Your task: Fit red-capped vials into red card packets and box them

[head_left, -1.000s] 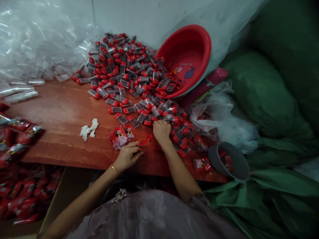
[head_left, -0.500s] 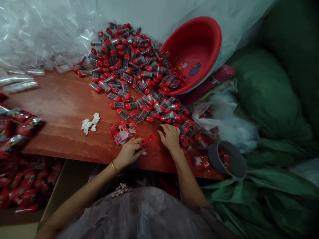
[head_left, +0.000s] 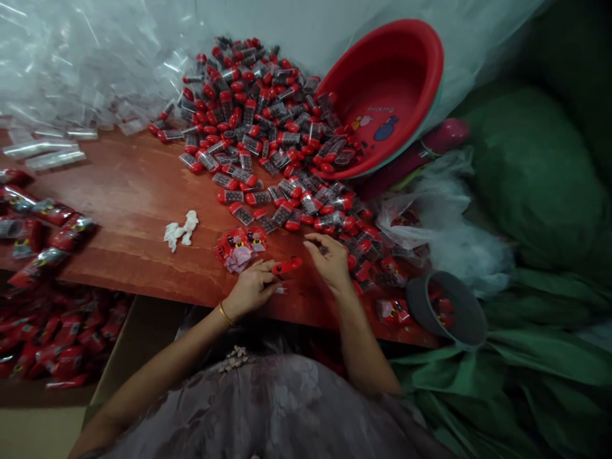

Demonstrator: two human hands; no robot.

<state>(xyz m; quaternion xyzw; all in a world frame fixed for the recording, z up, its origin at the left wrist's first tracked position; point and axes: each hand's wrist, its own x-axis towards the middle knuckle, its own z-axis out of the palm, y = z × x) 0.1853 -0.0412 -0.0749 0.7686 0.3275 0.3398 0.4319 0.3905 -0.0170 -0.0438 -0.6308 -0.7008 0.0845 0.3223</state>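
My left hand (head_left: 249, 290), with a gold bangle at the wrist, is closed on one end of a small red strip (head_left: 287, 265) with a black mark. The strip's free end points right, towards my other hand. My right hand (head_left: 331, 262) is raised just right of the strip, fingers curled; something small and dark seems to show between them, but I cannot make it out. Beside my left fingers lies a stack of red printed cards (head_left: 238, 247). A small clear piece (head_left: 281, 290) is on the table under that hand.
Red-capped clear tubes with dark contents (head_left: 258, 127) are heaped behind, spilling from a tilted red basin (head_left: 406, 57). A grey round container (head_left: 447, 309) stands right. Crumpled white tissue (head_left: 182, 229), red packets (head_left: 57, 236) and clear tubes (head_left: 55, 158) lie left.
My right hand has lifted from the table beside the heap, and its fingers have curled in. My left hand keeps the red strip. The whole view has shifted slightly.
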